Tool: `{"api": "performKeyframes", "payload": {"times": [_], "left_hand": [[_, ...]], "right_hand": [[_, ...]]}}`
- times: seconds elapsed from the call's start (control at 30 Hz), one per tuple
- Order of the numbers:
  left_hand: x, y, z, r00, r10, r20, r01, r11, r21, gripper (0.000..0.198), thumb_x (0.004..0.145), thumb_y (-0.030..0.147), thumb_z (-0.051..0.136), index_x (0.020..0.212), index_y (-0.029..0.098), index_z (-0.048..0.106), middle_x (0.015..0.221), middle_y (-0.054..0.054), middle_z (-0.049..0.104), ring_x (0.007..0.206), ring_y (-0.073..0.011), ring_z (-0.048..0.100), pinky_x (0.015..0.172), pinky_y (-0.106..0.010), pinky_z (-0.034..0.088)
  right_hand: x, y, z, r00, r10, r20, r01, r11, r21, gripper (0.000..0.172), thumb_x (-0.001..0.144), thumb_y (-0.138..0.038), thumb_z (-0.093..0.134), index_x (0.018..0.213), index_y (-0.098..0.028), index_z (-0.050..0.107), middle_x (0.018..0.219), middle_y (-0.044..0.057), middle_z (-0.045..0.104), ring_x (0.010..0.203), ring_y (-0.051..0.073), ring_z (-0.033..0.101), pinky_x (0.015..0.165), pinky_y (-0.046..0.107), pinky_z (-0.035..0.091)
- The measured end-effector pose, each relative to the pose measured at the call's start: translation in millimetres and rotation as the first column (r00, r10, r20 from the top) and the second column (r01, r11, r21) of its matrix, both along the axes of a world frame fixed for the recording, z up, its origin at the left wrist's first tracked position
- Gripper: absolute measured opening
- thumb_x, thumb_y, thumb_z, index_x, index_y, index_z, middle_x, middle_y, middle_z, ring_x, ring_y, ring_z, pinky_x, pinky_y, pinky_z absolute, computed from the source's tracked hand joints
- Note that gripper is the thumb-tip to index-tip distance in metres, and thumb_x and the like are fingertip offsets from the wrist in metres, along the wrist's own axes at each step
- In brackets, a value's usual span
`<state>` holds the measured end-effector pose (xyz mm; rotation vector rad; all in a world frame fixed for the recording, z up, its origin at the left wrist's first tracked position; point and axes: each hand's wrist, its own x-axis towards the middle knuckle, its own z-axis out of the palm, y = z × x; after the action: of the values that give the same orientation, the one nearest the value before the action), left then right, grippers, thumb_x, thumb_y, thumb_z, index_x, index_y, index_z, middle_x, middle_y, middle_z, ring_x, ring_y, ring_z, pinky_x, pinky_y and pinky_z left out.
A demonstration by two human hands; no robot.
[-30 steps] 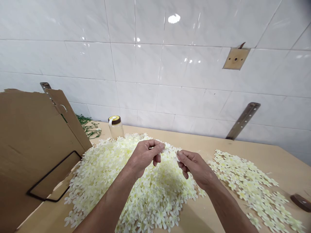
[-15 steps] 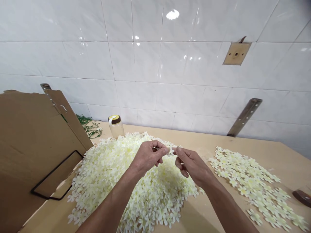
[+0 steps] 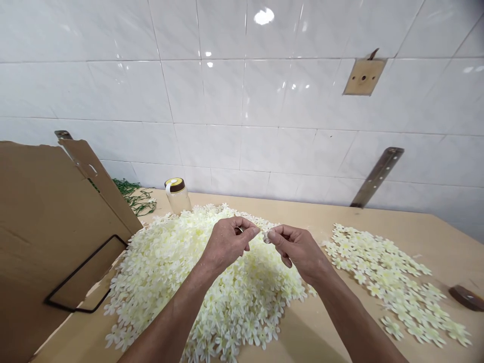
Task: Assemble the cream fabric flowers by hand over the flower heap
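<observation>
My right hand (image 3: 297, 248) pinches a small white artificial flower (image 3: 266, 236) between thumb and forefinger, and only part of its petals shows. Just left of it, my left hand (image 3: 231, 242) has thumb and forefinger pressed together. Whether anything sits in that pinch is too small to tell. A narrow gap parts the two sets of fingertips. Both hands hover over a large heap of pale yellow-white artificial flowers (image 3: 162, 267) on the table.
More flowers (image 3: 381, 267) lie spread out on the right of the table (image 3: 313, 327). A lidded jar (image 3: 179, 196) stands behind the heap, near green stems (image 3: 138, 199). Cardboard (image 3: 56, 217) rises at left. A brown object (image 3: 467, 297) lies at the right edge.
My hands have drawn slightly apart at the fingertips. The flower that was between them is now at my right fingertips. The view has shifted a little.
</observation>
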<state>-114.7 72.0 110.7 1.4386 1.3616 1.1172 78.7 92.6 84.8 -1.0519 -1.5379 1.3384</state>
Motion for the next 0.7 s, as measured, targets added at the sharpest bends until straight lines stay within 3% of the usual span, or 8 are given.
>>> {"api": "performKeyframes", "payload": {"times": [0.27,0.5,0.7], "left_hand": [[-1.5,-1.3,6.1,1.0,0.026,0.01,-0.026,1.0,-0.005,0.023,0.08,0.039,0.067,0.078,0.017,0.069,0.051,0.002,0.057,0.047,-0.0104,0.05,0.045,-0.021,0.039],[-2.4,-1.2,4.7,1.0,0.028,0.003,-0.028,1.0,0.005,0.024,0.08,0.04,0.067,0.078,0.016,0.07,0.051,0.001,0.057,0.047,-0.0103,0.05,0.045,-0.021,0.038],[0.7,-2.4,4.6,0.991,-0.11,0.076,0.115,0.991,-0.065,0.03,0.082,0.044,0.065,0.079,0.014,0.071,0.05,0.0,0.058,0.045,-0.01,0.047,0.045,-0.022,0.039]], "right_hand": [[1.0,1.2,-2.3,1.0,-0.013,0.013,0.013,1.0,0.008,0.045,0.084,-0.058,0.066,0.067,-0.017,0.062,0.049,-0.005,0.046,0.041,0.008,0.041,0.041,0.022,0.034],[-0.7,-2.2,-0.8,0.999,0.004,-0.044,-0.004,1.0,0.0,0.047,0.084,-0.059,0.065,0.064,-0.018,0.054,0.058,-0.003,0.049,0.044,0.008,0.043,0.039,0.021,0.036],[0.0,-2.8,2.2,0.997,0.008,-0.077,-0.009,1.0,-0.016,0.05,0.082,-0.061,0.066,0.062,-0.018,0.053,0.056,-0.003,0.047,0.047,0.01,0.043,0.04,0.021,0.034]]}}
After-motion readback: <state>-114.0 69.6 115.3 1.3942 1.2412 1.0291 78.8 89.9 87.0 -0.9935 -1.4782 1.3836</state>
